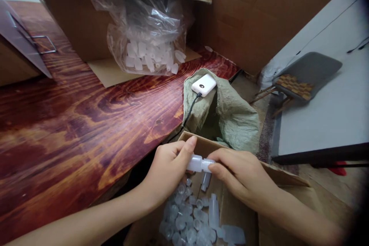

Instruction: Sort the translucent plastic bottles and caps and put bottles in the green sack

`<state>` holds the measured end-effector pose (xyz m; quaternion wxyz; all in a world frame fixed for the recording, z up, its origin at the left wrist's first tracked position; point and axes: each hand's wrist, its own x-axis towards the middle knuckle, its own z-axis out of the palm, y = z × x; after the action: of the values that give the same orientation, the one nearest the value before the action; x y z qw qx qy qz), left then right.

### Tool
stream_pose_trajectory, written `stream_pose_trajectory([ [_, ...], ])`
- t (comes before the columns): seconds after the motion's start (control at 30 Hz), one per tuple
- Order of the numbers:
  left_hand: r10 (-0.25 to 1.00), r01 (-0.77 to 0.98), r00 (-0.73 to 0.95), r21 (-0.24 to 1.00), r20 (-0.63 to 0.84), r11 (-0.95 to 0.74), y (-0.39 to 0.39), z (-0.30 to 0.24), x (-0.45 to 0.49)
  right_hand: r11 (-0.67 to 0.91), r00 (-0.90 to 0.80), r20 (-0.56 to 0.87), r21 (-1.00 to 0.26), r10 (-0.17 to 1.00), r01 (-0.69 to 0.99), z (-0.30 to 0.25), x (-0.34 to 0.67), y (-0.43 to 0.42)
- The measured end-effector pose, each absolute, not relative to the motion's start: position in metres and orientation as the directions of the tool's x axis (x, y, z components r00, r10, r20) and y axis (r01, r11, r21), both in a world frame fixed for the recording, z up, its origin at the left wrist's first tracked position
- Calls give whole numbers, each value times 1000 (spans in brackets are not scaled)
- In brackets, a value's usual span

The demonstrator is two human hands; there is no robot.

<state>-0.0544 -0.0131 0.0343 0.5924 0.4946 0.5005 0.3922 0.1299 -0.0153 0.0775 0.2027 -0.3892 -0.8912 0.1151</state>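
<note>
My left hand (168, 169) is closed around one end of a small translucent plastic bottle (195, 163), thumb on top. My right hand (238, 175) pinches the bottle's other end, where a cap-like piece (208, 164) sits. Both hands hover over an open cardboard box (276, 184) that holds several small clear plastic bottles and caps (193, 219).
A dark red wooden table (72, 115) lies to the left. On it stands a large cardboard box (86, 19) with a clear plastic bag of white parts (150, 38). A white power bank (203, 84) with a black cable rests on a green sack (230, 111). A chair (302, 77) is at right.
</note>
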Motion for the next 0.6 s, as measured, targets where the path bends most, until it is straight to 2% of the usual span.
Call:
stream_pose_trajectory([
  [0.07,965,52,187,982,-186,179,-13,33,-54,727,-651,325,-266,686,633,80,132,-15],
  [0.13,968,61,183,985,-169,160,-14,33,-54,829,-743,392,-110,543,548,81,135,-15],
  [0.2,974,62,177,989,-144,135,-14,33,-53,862,-804,351,-21,480,506,79,139,-15],
  [0.3,979,64,179,994,-102,92,-15,33,-53,831,-781,320,-37,536,555,78,144,-16],
  [0.43,977,62,178,993,-115,105,-14,31,-53,886,-828,344,-24,442,463,77,148,-13],
  [0.6,976,52,184,993,-116,109,-14,28,-53,847,-786,353,-37,507,530,73,140,-13],
])
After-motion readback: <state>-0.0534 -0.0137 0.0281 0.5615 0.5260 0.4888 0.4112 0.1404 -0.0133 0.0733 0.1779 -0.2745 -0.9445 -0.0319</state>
